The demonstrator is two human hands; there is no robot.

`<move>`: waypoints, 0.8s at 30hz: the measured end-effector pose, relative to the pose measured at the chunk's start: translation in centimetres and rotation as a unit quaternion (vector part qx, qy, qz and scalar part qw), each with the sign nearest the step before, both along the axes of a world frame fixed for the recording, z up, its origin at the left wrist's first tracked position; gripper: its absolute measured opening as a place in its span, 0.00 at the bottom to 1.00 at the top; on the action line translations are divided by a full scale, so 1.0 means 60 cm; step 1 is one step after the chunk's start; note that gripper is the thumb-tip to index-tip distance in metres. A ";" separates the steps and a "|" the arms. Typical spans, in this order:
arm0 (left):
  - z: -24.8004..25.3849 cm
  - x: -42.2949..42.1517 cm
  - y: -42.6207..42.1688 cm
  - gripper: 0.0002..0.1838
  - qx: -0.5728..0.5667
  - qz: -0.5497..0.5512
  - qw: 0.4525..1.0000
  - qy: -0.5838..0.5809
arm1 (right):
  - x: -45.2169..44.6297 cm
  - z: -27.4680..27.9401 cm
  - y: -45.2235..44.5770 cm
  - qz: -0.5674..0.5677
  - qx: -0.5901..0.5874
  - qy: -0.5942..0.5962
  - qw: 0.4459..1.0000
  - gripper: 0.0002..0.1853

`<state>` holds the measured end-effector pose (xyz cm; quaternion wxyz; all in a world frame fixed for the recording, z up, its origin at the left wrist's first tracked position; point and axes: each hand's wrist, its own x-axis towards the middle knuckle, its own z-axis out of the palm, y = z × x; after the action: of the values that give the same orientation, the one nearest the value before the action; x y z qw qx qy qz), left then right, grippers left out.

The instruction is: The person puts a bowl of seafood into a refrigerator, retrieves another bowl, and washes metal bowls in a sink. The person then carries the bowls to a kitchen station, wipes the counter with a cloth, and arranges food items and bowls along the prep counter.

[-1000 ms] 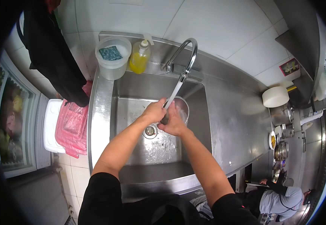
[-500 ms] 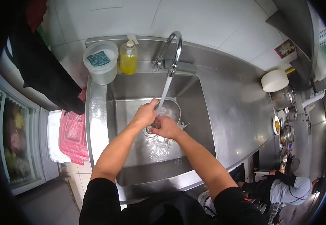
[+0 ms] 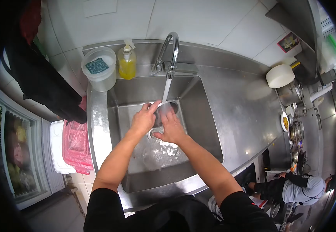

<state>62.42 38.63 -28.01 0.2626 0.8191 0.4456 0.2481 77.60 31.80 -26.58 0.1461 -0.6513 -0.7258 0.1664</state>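
Note:
Inside the steel sink (image 3: 208,127), a round metal container (image 3: 173,104) is held tilted beneath the running tap (image 3: 171,58). My left hand (image 3: 143,120) grips its left rim, thumb side toward the water stream. With fingers stretched out, my right hand (image 3: 172,128) lies against the container, apparently on its inside; the fingertips are a little blurred. Water (image 3: 166,91) pours in just above the fingers and runs over the sink floor around the drain (image 3: 151,133). The lower part of the container is hidden behind my hands.
Behind the sink's left corner stand a plastic tub (image 3: 102,79) holding a blue-green sponge (image 3: 96,65) and a yellow soap bottle (image 3: 127,67). A steel counter (image 3: 241,112) extends right. A red-lidded bin (image 3: 76,145) sits left. Another person (image 3: 303,187) works at far right.
The container has tilted, and my right hand has gone from closed near its edge to stretched fingers against it. My left hand has shifted slightly left and down. The view has turned a little.

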 end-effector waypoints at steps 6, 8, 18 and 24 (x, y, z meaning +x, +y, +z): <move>0.018 0.005 0.004 0.32 -0.241 0.076 0.958 -0.136 | -0.037 -0.025 -0.017 0.093 -0.022 0.126 0.987 0.54; -0.011 -0.007 0.006 0.31 -0.241 0.065 0.956 -0.156 | -0.002 -0.011 -0.017 0.153 -0.071 -0.046 0.985 0.56; -0.034 -0.004 -0.009 0.26 -0.363 0.099 0.903 -0.208 | 0.009 -0.013 -0.021 0.194 -0.200 -0.014 0.960 0.61; -0.063 0.034 -0.025 0.20 -0.329 0.083 0.904 -0.261 | -0.014 -0.012 -0.007 -0.009 -0.096 -0.095 0.991 0.63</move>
<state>64.45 37.10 -31.77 0.6025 0.5521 0.4838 0.3132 76.77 31.39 -27.30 0.0152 -0.6818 -0.7111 0.1713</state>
